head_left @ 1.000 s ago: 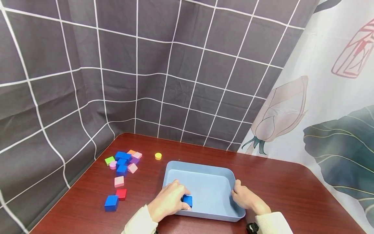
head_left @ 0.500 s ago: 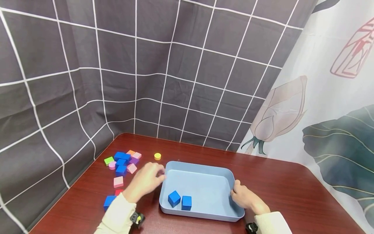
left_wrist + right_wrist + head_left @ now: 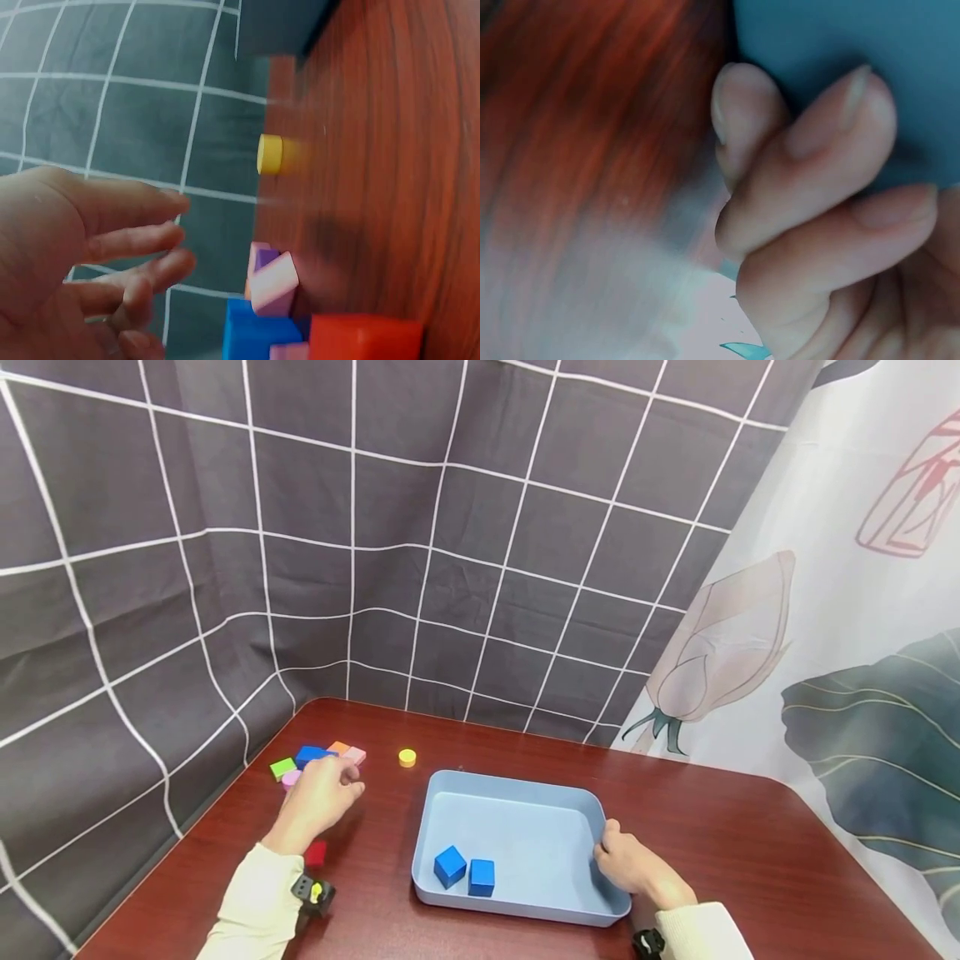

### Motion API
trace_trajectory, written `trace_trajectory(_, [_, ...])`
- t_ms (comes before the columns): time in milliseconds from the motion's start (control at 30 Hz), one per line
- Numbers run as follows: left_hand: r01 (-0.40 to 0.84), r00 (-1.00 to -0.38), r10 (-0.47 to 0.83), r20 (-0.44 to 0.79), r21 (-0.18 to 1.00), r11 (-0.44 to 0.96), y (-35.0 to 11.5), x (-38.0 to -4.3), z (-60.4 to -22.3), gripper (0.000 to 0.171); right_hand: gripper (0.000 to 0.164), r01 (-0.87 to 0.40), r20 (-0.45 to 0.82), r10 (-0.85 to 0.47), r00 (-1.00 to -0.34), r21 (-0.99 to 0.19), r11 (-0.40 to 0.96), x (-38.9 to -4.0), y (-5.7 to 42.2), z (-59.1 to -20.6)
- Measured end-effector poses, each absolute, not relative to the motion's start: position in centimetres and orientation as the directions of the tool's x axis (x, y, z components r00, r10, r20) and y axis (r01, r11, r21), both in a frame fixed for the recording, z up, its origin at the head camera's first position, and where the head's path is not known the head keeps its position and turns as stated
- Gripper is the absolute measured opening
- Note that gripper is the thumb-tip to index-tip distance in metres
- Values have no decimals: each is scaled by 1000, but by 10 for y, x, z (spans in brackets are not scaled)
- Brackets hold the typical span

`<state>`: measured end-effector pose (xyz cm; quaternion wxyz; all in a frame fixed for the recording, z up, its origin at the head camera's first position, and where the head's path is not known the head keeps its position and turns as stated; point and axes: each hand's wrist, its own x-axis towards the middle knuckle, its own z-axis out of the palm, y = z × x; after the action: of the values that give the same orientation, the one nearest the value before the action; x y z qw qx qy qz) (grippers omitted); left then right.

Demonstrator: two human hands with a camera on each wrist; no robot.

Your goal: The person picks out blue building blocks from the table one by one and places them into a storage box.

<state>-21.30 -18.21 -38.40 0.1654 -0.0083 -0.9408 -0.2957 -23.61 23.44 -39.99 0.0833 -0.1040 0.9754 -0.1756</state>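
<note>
My left hand [image 3: 318, 797] hovers over the loose blocks at the left of the table and covers some of them in the head view. Its fingers [image 3: 150, 240] are loosely extended and nothing is between them. Below and beside it lie a blue block [image 3: 309, 755], a green block [image 3: 282, 767], a red block [image 3: 315, 853] and a pink block [image 3: 274, 285]. My right hand [image 3: 630, 862] grips the right rim of a light blue tray [image 3: 532, 860], its fingers [image 3: 817, 150] curled over the wall. Two blue cubes [image 3: 450, 867] sit apart in the tray's near left corner.
A yellow round block [image 3: 407, 757] lies alone behind the tray's left corner. An orange block [image 3: 339, 747] is at the back of the pile. The dark red table [image 3: 712, 827] meets a grey checked curtain [image 3: 420, 568] at the back and left.
My left hand let go of a blue cube inside the tray, lifted out and moved left over the loose blocks. The right hand has stayed on the tray's rim.
</note>
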Motion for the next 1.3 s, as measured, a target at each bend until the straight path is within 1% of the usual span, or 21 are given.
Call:
trace_trajectory(100, [40, -946, -151, 288, 563, 826, -189, -210, -386, 23, 28, -162, -140, -225, -964, -359, 919, -235, 236, -400])
trace_trajectory(300, [-175, -952, -288, 100, 592, 786, -192, -205, -391, 57, 22, -172, -130, -230, -964, -354, 920, -235, 238, -400])
trace_trajectory(400, [-231, -948, -315, 41, 592, 772, -193, -205, -394, 65, 18, -174, -129, -233, -964, -359, 917, -235, 239, -399])
trace_trajectory(467, [-247, -950, -313, 11, 590, 769, -194, -205, -396, 68, 16, -173, -129, -233, -964, -362, 916, -234, 239, -399])
trace_trajectory(600, [-247, -956, -295, -13, 581, 775, -195, -205, -400, 70, 11, -180, -119, -238, -964, -370, 911, -233, 239, -397])
trace_trajectory(800, [-228, -957, -290, 21, 565, 793, -197, -204, -401, 62, 9, -161, -128, -233, -964, -415, 895, -231, 238, -396])
trace_trajectory(967, [-232, -955, -297, 27, 555, 799, -197, -203, -401, 62, 18, -126, -169, -223, -960, -448, 885, -232, 238, -395])
trace_trajectory(1100, [-231, -954, -298, 30, 557, 798, -197, -202, -401, 63, 23, -106, -183, -215, -959, -471, 876, -232, 238, -395])
trace_trajectory(1300, [-214, -956, -288, 57, 540, 814, -197, -202, -398, 60, 10, -122, -146, -218, -965, -489, 864, -230, 238, -397])
